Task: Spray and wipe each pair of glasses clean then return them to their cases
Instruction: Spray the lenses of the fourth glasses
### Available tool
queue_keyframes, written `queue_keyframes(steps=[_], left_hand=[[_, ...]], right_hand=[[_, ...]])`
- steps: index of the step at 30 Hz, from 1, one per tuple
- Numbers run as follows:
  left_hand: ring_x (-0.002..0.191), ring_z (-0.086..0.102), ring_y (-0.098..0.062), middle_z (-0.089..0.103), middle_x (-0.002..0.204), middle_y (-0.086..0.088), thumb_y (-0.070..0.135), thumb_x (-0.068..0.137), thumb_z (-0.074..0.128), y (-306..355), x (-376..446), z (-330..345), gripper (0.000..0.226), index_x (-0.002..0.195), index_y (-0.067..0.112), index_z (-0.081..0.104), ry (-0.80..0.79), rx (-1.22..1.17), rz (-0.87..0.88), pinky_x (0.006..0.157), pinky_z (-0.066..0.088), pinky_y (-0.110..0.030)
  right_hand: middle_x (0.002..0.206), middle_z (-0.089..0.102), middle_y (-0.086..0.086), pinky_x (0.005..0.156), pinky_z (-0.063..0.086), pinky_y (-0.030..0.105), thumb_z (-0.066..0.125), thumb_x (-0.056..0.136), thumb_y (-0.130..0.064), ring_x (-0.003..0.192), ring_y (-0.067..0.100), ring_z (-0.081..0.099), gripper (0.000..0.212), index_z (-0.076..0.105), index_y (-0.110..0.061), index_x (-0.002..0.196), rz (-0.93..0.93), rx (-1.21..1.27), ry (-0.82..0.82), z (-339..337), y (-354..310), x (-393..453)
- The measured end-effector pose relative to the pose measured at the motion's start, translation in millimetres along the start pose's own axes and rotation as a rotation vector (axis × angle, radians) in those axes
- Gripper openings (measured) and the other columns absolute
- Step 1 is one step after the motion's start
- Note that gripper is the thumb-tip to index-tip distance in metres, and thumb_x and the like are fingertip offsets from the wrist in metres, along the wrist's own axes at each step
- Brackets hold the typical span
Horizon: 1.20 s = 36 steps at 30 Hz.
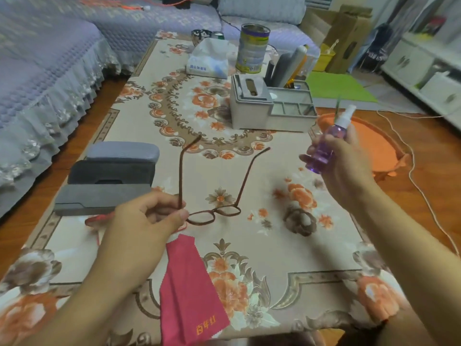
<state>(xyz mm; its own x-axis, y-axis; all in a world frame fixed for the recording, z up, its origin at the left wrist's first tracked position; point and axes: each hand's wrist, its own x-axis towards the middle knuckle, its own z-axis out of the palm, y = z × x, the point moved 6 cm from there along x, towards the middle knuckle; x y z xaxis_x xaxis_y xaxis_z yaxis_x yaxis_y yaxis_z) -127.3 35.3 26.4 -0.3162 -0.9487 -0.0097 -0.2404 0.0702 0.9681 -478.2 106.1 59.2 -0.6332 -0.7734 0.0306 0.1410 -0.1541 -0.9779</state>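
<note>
A: Above the worktop [154,78], what do the left hand's fingers hold?

B: The left hand [147,216] pinches the red-brown glasses [214,213] at the left hinge, temples unfolded and pointing away, lenses just right of the fingers.

A: And the right hand?

B: The right hand [334,158] is curled round the purple spray bottle [326,143], nozzle up, well apart from the glasses.

A: Edges and open room?

B: Bare cloth lies between the hands. The red wiping cloth [192,290] lies below the left fingers, overhanging the near edge. Three grey cases [112,176] sit just beyond them, at the left edge. The grey organiser [264,106] stands beyond the right hand.
</note>
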Motion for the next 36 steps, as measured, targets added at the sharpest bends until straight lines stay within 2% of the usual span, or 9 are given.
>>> queue_keyframes(steps=[5, 11, 16, 19, 22, 25, 27, 32, 36], left_hand=[[0.080, 0.072, -0.008, 0.074, 0.083, 0.010, 0.014, 0.085, 0.077, 1.8, -10.9, 16.8, 0.015, 0.093, 0.026, 0.074, 0.075, 0.062, 0.036, 0.080, 0.059, -0.030], [0.085, 0.072, -0.013, 0.074, 0.087, 0.009, 0.012, 0.086, 0.077, -0.2, -14.4, 25.9, 0.019, 0.094, 0.028, 0.074, 0.107, 0.017, 0.088, 0.085, 0.061, -0.042], [0.085, 0.072, -0.013, 0.074, 0.088, 0.006, 0.009, 0.086, 0.076, -2.4, -15.7, 24.5, 0.022, 0.094, 0.030, 0.073, 0.110, 0.022, 0.106, 0.085, 0.061, -0.039], [0.087, 0.072, -0.012, 0.074, 0.090, 0.009, 0.010, 0.086, 0.076, -3.4, -14.4, 25.6, 0.022, 0.095, 0.030, 0.073, 0.104, 0.038, 0.119, 0.085, 0.060, -0.040], [0.088, 0.071, -0.010, 0.073, 0.090, 0.011, 0.011, 0.088, 0.075, -2.6, -13.0, 27.2, 0.021, 0.097, 0.029, 0.073, 0.108, 0.066, 0.144, 0.084, 0.061, -0.039], [0.090, 0.069, -0.004, 0.072, 0.092, 0.015, 0.012, 0.088, 0.074, 3.3, -14.6, 28.6, 0.029, 0.096, 0.038, 0.069, 0.108, 0.126, 0.217, 0.083, 0.058, -0.027], [0.091, 0.067, -0.004, 0.070, 0.095, 0.016, 0.011, 0.087, 0.074, 8.1, -16.9, 29.6, 0.030, 0.096, 0.039, 0.067, 0.103, 0.174, 0.287, 0.081, 0.055, -0.019], [0.091, 0.063, -0.004, 0.068, 0.092, 0.011, 0.013, 0.086, 0.074, 19.6, -24.5, 32.9, 0.018, 0.097, 0.025, 0.069, 0.096, 0.247, 0.481, 0.079, 0.048, -0.012], [0.091, 0.061, 0.000, 0.065, 0.091, 0.013, 0.019, 0.086, 0.070, 28.4, -32.8, 37.0, 0.013, 0.097, 0.024, 0.068, 0.072, 0.261, 0.596, 0.080, 0.046, -0.009]], right_hand=[[0.095, 0.059, 0.010, 0.046, 0.048, 0.032, 0.048, 0.085, 0.011, 0.055, 0.021, 0.055, 0.084, 0.044, -0.050, 0.142, 0.141, 0.120, -0.213, 22.0, 16.4, -118.8], [0.101, 0.050, 0.022, 0.037, 0.044, 0.025, 0.038, 0.078, 0.000, 0.043, 0.018, 0.055, 0.083, 0.030, -0.024, 0.157, 0.447, 0.676, -0.815, 71.9, 37.0, -175.3], [0.096, 0.043, 0.019, 0.031, 0.028, 0.025, 0.026, 0.077, 0.000, 0.039, 0.020, 0.033, 0.085, 0.022, -0.019, 0.159, 0.476, 0.835, -0.880, 78.5, 33.4, -175.4], [0.093, 0.042, 0.018, 0.034, 0.032, 0.026, 0.029, 0.077, 0.002, 0.038, 0.018, 0.035, 0.085, 0.023, -0.020, 0.159, 0.475, 0.812, -0.874, 78.2, 34.6, -172.5], [0.093, 0.048, 0.020, 0.041, 0.045, 0.028, 0.046, 0.082, 0.007, 0.043, 0.020, 0.052, 0.084, 0.032, -0.031, 0.155, 0.412, 0.510, -0.841, 72.6, 35.4, -170.2], [0.100, 0.061, -0.002, 0.065, 0.060, 0.047, 0.061, 0.094, -0.003, 0.066, 0.022, 0.064, 0.078, 0.034, -0.054, 0.148, 0.015, -0.379, -0.610, 54.0, 28.9, -160.8], [0.100, 0.061, -0.020, 0.076, 0.058, 0.048, 0.062, 0.097, -0.017, 0.078, 0.011, 0.066, 0.074, 0.028, -0.057, 0.149, -0.256, -0.722, -0.472, 53.3, 18.2, -159.3], [0.083, 0.054, -0.013, 0.059, 0.040, 0.019, 0.055, 0.088, -0.019, 0.065, 0.017, 0.054, 0.064, 0.038, -0.041, 0.146, -0.424, -0.756, -0.265, 55.8, 10.6, -160.3], [0.079, 0.058, -0.010, 0.060, 0.044, 0.027, 0.054, 0.096, -0.022, 0.065, 0.015, 0.057, 0.059, 0.032, -0.041, 0.148, -0.367, -0.800, -0.319, 60.9, 15.8, -161.8]])
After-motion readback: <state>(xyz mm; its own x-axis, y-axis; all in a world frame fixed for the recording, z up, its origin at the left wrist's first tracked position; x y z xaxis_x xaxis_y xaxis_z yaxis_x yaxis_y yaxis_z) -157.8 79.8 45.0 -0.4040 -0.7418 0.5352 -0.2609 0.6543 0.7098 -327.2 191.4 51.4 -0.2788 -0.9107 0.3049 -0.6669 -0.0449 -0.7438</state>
